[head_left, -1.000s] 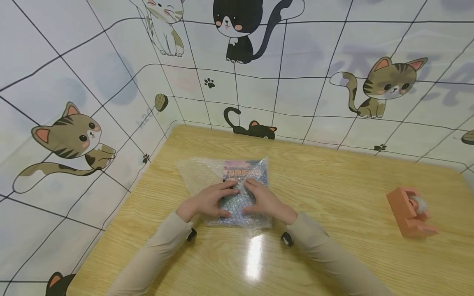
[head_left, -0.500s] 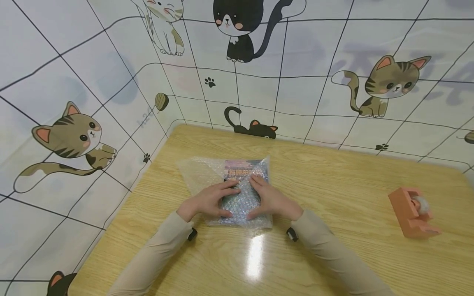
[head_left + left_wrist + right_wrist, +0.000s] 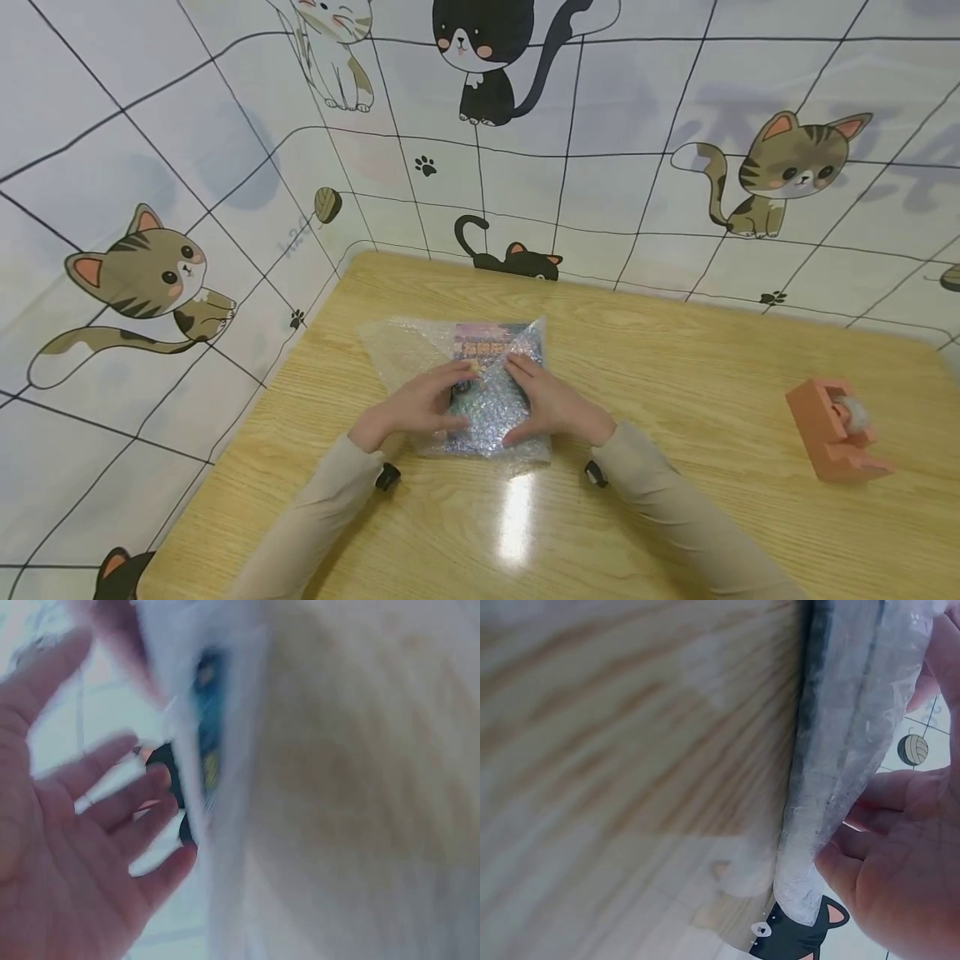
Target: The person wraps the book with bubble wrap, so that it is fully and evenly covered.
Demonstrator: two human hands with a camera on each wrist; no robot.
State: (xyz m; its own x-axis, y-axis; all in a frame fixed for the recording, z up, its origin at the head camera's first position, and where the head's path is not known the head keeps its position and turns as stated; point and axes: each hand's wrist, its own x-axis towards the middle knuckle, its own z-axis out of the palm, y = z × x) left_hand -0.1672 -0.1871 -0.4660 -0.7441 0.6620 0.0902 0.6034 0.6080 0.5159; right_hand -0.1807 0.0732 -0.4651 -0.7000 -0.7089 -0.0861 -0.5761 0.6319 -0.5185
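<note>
A flat, book-like item with a printed cover (image 3: 487, 337) lies on the table, partly covered by bubble wrap (image 3: 491, 417). One loose corner of the wrap spreads out to the left on the tabletop. My left hand (image 3: 420, 402) is over the left side of the parcel, its fingers spread; in the left wrist view the palm (image 3: 67, 862) faces the wrapped edge, and contact is hard to tell. My right hand (image 3: 555, 404) rests on the right part of the wrap with extended fingers. The right wrist view shows the wrapped side edge (image 3: 840, 735) beside its fingers.
An orange tape dispenser (image 3: 832, 433) with a roll of tape stands on the wooden table (image 3: 675, 375) at the right. Cloth or sheeting printed with cats and grid lines (image 3: 600, 192) walls the table's back and left sides.
My right hand has slid a little to the right across the wrap. The left hand has shifted slightly left and back. The parcel stays in place.
</note>
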